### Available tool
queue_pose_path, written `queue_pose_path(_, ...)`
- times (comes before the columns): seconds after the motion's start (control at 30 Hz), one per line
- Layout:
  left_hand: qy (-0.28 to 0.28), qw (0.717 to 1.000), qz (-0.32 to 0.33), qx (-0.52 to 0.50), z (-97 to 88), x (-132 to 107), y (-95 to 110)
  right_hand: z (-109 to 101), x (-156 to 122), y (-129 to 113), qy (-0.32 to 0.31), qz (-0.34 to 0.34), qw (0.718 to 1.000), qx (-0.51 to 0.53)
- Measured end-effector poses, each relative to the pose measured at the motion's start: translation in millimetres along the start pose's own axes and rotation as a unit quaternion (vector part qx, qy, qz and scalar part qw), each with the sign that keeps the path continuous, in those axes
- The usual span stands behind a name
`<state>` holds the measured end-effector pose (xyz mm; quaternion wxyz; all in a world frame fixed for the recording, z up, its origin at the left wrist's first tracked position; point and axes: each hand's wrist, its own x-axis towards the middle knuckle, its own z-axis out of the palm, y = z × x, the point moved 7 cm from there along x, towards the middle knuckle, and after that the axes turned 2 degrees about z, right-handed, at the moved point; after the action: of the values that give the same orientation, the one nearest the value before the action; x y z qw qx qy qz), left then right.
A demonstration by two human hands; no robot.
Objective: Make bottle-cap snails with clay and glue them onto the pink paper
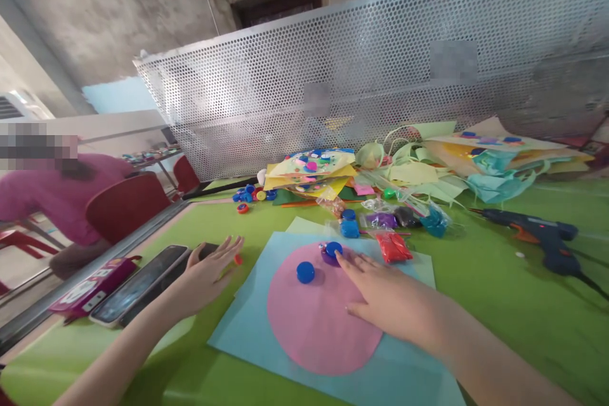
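My right hand (387,295) reaches over a pink paper circle (323,330), fingers stretched out, the index fingertip at a blue bottle cap (334,248). That cap sits on or against a purple piece (330,260), with a small whitish bit beside it. A second blue cap (305,273) lies on the circle's upper left. The circle rests on a light blue paper sheet (242,330). My left hand (204,282) is open with fingers spread, holding nothing, left of the sheet. A small orange piece (238,259) shows by its fingertips, and a phone (137,292) lies beside the wrist.
Behind the sheet are bagged coloured clay packs (394,247), loose caps (245,193) and stacked decorated papers (309,171). A glue gun (537,231) with a cord lies right. A purple pouch (90,288) is left; a perforated metal panel (266,95) stands behind. Someone in pink (57,196) sits left.
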<state>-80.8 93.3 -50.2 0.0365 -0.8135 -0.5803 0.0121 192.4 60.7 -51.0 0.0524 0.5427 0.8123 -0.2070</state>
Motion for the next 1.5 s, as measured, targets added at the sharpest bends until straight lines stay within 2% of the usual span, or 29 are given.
queue_pose_path(0.2, 0.041, 0.999, -0.013, -0.026, 3.2, -1.7, -4.5, -1.1, -0.2, -0.4, -0.018, 0.019, 1.0, -0.012)
queue_pose_path(0.4, 0.131, 0.988, -0.058, -0.062, -16.6, -1.1, -9.7, -0.2, 0.2, -0.3, -0.024, 0.019, 0.999, -0.01)
queue_pose_path(0.5, 0.152, 0.983, -0.067, -0.074, -20.3, 3.9, -6.9, 1.2, 1.5, 0.9, -0.015, 0.01, 1.0, -0.008)
queue_pose_path(0.67, 0.14, 0.985, -0.055, -0.08, -8.0, 6.9, 3.0, 3.1, 2.8, 3.7, -0.01, 0.008, 1.0, -0.005)
queue_pose_path(0.9, 0.116, 0.989, -0.024, -0.083, -1.2, -22.3, 17.2, 4.1, 3.2, 4.0, -0.014, 0.007, 1.0, -0.008)
queue_pose_path(1.07, 0.082, 0.997, 0.013, 0.002, -0.8, -32.4, 14.2, 3.8, 4.2, 2.8, -0.011, 0.002, 1.0, -0.014)
queue_pose_path(1.2, 0.094, 0.993, -0.012, 0.069, -1.0, -37.6, 4.1, 4.3, 4.3, 3.3, -0.013, 0.005, 1.0, -0.015)
queue_pose_path(1.33, 0.039, 0.999, -0.005, 0.032, 9.5, -32.7, 3.0, 4.0, 3.8, 3.9, -0.013, 0.01, 1.0, -0.015)
queue_pose_path(1.5, 0.023, 0.999, -0.026, 0.033, 11.1, -9.7, -1.2, 4.2, 2.7, 3.6, -0.016, 0.009, 1.0, -0.015)
